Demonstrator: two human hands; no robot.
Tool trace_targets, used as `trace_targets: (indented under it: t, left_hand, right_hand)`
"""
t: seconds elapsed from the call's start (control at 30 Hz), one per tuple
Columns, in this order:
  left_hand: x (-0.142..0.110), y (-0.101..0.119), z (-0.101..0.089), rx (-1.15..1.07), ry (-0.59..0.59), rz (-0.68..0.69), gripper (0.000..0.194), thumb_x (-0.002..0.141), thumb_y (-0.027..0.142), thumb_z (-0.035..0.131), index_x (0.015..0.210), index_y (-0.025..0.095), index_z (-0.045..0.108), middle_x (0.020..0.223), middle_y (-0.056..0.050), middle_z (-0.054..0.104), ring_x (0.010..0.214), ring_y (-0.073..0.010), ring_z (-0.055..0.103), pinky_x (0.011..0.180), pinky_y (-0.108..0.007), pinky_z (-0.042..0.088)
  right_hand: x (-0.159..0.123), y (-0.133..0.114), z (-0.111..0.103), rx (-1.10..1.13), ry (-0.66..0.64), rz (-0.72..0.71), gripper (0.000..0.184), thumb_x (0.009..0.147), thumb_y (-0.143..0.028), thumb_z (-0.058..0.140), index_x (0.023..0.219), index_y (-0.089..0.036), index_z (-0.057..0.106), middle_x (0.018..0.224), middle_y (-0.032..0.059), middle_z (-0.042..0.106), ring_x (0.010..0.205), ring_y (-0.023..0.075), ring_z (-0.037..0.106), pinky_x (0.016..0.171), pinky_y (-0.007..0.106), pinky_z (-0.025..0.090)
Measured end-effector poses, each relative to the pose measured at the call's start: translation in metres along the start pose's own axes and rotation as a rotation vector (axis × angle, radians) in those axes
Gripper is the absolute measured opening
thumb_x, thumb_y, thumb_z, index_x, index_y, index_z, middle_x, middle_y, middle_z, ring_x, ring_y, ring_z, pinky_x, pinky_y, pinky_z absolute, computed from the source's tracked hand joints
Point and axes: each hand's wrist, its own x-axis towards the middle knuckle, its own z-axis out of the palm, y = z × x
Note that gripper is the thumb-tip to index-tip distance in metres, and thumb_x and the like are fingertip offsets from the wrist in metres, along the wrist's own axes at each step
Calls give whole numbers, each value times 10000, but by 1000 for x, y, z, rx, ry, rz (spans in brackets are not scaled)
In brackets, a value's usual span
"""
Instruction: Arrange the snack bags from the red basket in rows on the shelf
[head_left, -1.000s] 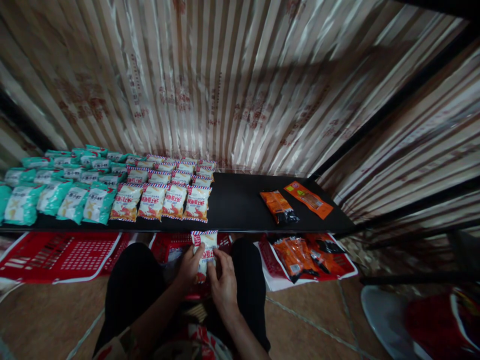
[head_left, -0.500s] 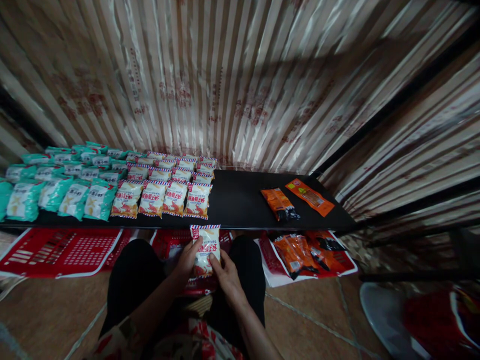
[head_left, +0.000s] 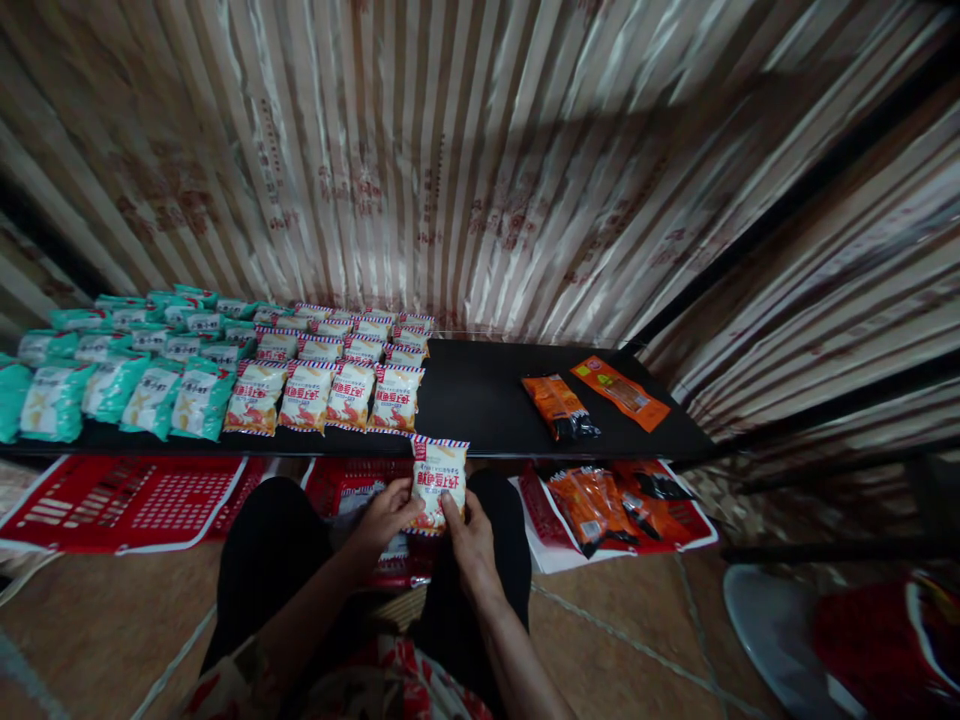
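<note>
Between my two hands is a snack bag (head_left: 437,478), white and orange with a striped top edge and red lettering. My left hand (head_left: 390,513) grips its left lower side, and my right hand (head_left: 469,535) pinches the right lower side with the thumb on the front. The bag is upright just before the front edge of the black shelf (head_left: 472,400). On that shelf stand several rows of matching snack bags (head_left: 349,395). Several teal snack bags (head_left: 150,395) stand to their left.
An orange-and-black packet (head_left: 559,408) and a flat orange packet (head_left: 621,393) lie on the shelf's right part. Below are a red basket (head_left: 172,500) at left, one between my knees, and another at right with orange packets (head_left: 589,510). A striped curtain (head_left: 465,180) hangs behind.
Both hands have moved the snack bag slightly right and up toward the shelf edge. My left hand has slid lower on the bag. The bags on the shelf stay in place.
</note>
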Motion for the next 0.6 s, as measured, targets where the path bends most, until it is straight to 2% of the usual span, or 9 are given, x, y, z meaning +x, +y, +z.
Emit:
trace_targets:
  t: [0.2,0.43,0.6]
  left_hand:
    - [7,-13,-8,106,4,16,520,576,330,756,1024,146,567,996,-107,661,935,-233,624,859,-349,460]
    - [14,-12,1,86,28,42,429,574,263,733,954,148,570,963,-98,685,921,-227,632,852,-345,468]
    - [19,-9,7,124,68,45,376,594,229,705,941,146,584,987,-99,685,963,-232,622,870,-344,465]
  right_hand:
    - [6,4,-4,-40,22,-7,470,717,-504,605,1018,-143,581,887,72,700,749,206,638,696,301,497]
    - [8,-2,-5,-7,6,-1,485,704,-519,615,1021,-154,574,896,68,697,770,216,643,708,311,505]
    - [10,-6,-9,8,-61,1,491,734,-531,584,1052,-157,575,952,74,690,805,209,640,748,309,497]
